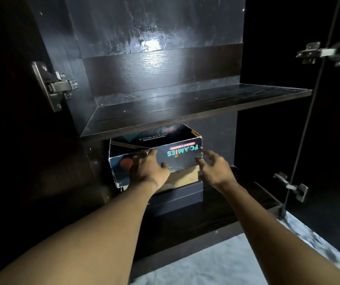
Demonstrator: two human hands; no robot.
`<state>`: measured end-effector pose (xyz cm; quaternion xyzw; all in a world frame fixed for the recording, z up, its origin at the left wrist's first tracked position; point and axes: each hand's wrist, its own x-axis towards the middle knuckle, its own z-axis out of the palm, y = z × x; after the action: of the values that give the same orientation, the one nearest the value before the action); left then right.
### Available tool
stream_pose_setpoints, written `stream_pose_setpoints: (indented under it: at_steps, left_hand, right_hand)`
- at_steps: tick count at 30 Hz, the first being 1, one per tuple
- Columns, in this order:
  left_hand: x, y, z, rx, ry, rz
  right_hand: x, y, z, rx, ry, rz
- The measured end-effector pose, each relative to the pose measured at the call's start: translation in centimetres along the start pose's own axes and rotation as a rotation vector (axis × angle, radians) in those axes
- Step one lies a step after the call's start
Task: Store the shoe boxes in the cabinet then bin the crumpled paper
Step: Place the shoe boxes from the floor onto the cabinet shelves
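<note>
A dark blue shoe box (177,154) with upside-down "FOAMIES" lettering sits on the lower shelf of the dark cabinet (222,204), stacked on a plain dark box (177,199). Brown cardboard (185,176) shows under its lid. My left hand (146,171) lies on the front face of the printed box with fingers spread, pressing against it. Beside the box's front right corner, my right hand (212,165) hovers with its fingers loosely spread and holds nothing. No crumpled paper is in view.
The upper shelf (185,105) of the cabinet is bare. Both doors stand open, with metal hinges at left (56,86) and right (329,50). A lower hinge (292,186) sticks out at right. Pale marbled floor (226,264) lies below the cabinet.
</note>
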<state>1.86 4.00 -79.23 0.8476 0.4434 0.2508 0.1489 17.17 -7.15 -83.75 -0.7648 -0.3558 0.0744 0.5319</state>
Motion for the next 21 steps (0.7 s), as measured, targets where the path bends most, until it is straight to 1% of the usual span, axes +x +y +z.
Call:
stream_pose_setpoints:
  at_steps: [2,5,7,12,15,18,21]
  left_hand:
    - [-0.8,1.5,-0.4,-0.086,-0.023,0.028]
    - [-2.5,4.0,-0.8,-0.145,-0.064,0.094]
    - [-3.6,5.7,-0.8,-0.203,-0.12,0.133]
    - [-6.7,9.7,0.0,-0.241,-0.254,0.268]
    - [-9.5,12.6,1.2,-0.3,-0.338,0.356]
    - [-13.7,16.1,2.8,-0.45,-0.467,0.438]
    - [-18.7,19.2,4.1,-0.495,-0.59,0.557]
  right_hand:
    - [-0.8,-0.8,-1.4,-0.044,0.027,0.003]
    - [-2.2,-1.8,-4.1,-0.129,0.059,0.015]
    - [-3.4,-2.2,-6.2,-0.195,0.094,0.023]
    - [-8.9,-1.5,-12.3,-0.227,0.122,0.147]
    - [-13.5,-0.6,-16.8,-0.285,0.204,0.246]
    - [-18.8,-0.5,-20.9,-0.366,0.306,0.342]
    - [-25.0,-0.9,-24.2,-0.461,0.419,0.405]
